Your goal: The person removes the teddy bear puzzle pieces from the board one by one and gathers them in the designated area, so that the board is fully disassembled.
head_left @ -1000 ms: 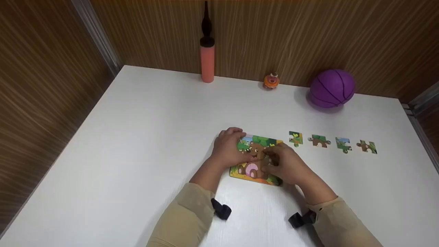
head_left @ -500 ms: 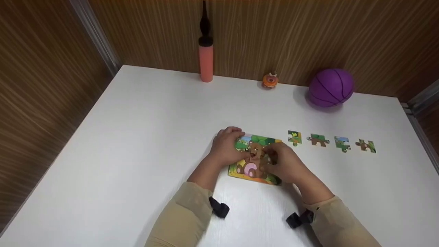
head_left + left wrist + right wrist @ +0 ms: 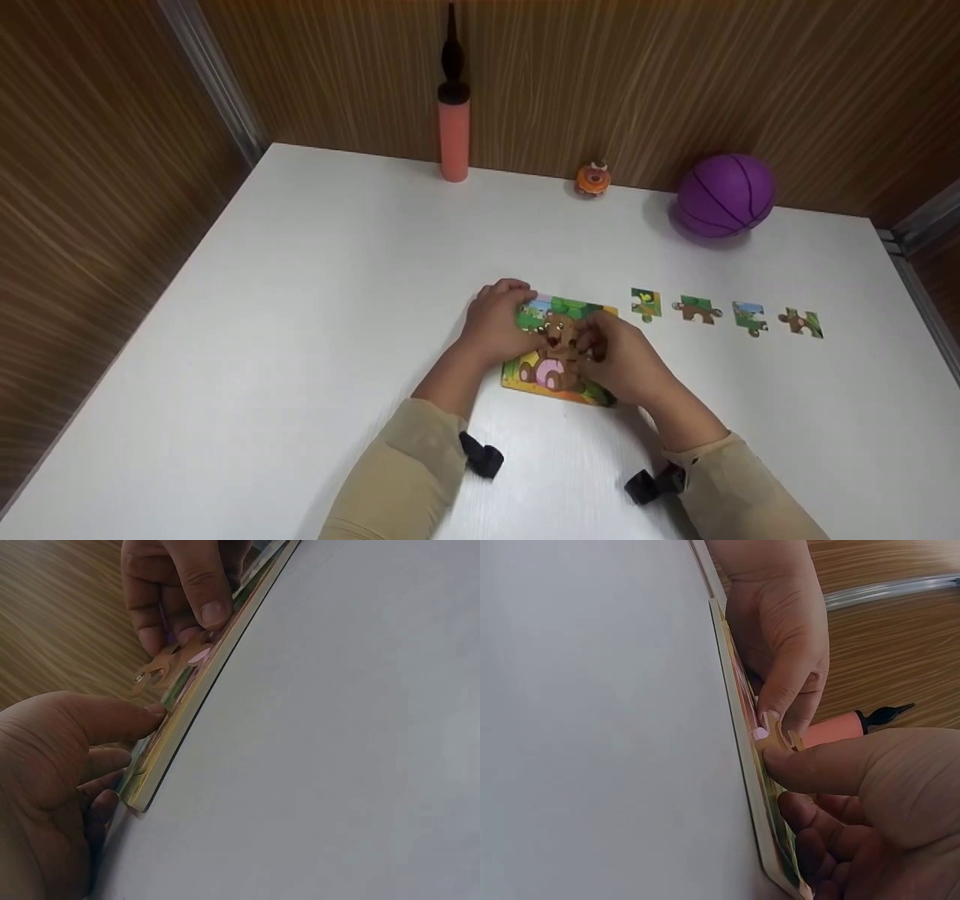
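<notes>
A bear jigsaw puzzle (image 3: 550,373) in a thin tray lies flat on the white table. My left hand (image 3: 495,326) grips its left side, the thumb reaching across the picture towards the bear's face. Above the right part of the puzzle, my right hand (image 3: 630,360) pinches a brown puzzle piece (image 3: 163,666) between thumb and fingers. In the wrist views this piece stands tilted up from the picture. Left thumb and right thumb come close together at the piece in the right wrist view. My right hand hides part of the puzzle's right side from the head camera.
Several loose puzzle pieces (image 3: 697,308) lie in a row to the right of the puzzle. Along the back wall stand a pink hand pump (image 3: 454,139), a small orange toy figure (image 3: 593,180) and a purple ball (image 3: 725,195). Wood-grain panels border the table.
My right fingers have shifted slightly over the bear, with the brown piece in them. The left hand stays at the puzzle's left side, and the loose pieces have not moved.
</notes>
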The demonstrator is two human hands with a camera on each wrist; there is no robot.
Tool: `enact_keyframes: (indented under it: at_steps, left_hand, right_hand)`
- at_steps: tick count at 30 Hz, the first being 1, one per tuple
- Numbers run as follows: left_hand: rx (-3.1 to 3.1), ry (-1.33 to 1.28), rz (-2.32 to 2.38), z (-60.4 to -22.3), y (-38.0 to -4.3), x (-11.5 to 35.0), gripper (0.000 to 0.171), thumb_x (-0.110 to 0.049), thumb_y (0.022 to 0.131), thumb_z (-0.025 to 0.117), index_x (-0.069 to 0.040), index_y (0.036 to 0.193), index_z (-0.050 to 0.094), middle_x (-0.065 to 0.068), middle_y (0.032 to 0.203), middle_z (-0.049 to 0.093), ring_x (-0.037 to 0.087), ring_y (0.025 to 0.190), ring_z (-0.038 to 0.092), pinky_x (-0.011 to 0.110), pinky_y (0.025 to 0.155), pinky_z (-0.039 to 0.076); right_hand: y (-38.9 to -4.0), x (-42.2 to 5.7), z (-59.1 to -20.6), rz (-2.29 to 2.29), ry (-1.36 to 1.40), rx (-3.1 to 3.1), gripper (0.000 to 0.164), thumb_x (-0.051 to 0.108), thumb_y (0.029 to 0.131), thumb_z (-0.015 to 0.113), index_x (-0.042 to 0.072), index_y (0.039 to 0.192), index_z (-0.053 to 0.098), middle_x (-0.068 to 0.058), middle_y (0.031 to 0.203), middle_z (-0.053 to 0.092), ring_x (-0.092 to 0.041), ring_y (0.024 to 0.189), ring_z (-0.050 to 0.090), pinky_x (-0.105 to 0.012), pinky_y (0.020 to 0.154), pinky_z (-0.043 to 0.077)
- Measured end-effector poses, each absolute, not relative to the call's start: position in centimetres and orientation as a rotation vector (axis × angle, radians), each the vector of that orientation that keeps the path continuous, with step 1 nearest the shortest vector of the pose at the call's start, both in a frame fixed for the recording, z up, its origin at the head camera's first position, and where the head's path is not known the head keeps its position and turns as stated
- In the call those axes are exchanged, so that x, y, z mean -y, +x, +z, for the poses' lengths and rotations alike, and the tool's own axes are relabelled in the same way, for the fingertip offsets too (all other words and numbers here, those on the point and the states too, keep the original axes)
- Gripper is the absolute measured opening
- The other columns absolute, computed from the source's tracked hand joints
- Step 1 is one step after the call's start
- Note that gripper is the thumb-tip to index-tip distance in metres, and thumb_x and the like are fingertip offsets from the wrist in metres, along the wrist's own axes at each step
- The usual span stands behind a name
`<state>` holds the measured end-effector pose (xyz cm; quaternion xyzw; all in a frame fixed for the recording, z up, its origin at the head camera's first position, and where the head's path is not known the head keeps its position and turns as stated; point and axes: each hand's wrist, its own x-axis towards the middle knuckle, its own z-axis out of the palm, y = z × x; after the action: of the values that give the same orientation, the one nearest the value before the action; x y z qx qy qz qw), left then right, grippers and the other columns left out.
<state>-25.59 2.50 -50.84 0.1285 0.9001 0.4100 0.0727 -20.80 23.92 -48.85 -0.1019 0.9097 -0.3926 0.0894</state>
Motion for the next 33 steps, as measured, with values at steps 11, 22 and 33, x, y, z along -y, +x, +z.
enact_keyframes:
  at_steps: [11,22,33]
  left_hand:
    - [-2.72,0.424,1.231,-50.7,-25.6,-2.3,0.074,-0.029,0.078,0.089,-0.007,0.145,0.064,0.006,0.152,0.054,0.027,0.14,0.045,0.044,0.118,0.036]
    - [-2.727,0.449,1.233,-51.1,-25.7,-2.4,0.071,-0.029,0.081,0.088,-0.006,0.144,0.064,0.008,0.152,0.054,0.029,0.14,0.045,0.045,0.118,0.035]
    - [-2.721,0.435,1.246,-51.1,-25.7,-2.4,0.073,-0.029,0.079,0.09,-0.006,0.144,0.065,0.007,0.151,0.054,0.028,0.14,0.046,0.044,0.117,0.036]
  right_hand:
    - [-20.9,-24.2,-48.8,-1.201,-0.32,-2.717,0.036,-0.009,0.087,0.076,-0.001,0.119,0.063,-0.007,0.094,0.066,-0.02,0.08,0.058,-0.028,0.065,0.05]
    - [-21.0,-26.7,-48.9,-1.248,-0.41,-2.734,0.037,-0.007,0.085,0.079,-0.002,0.12,0.068,-0.012,0.108,0.066,-0.025,0.095,0.06,-0.038,0.083,0.053]
    - [-21.0,-29.1,-49.0,-1.219,-0.394,-2.78,0.037,-0.003,0.08,0.085,0.001,0.115,0.075,-0.009,0.11,0.067,-0.025,0.097,0.057,-0.036,0.085,0.05]
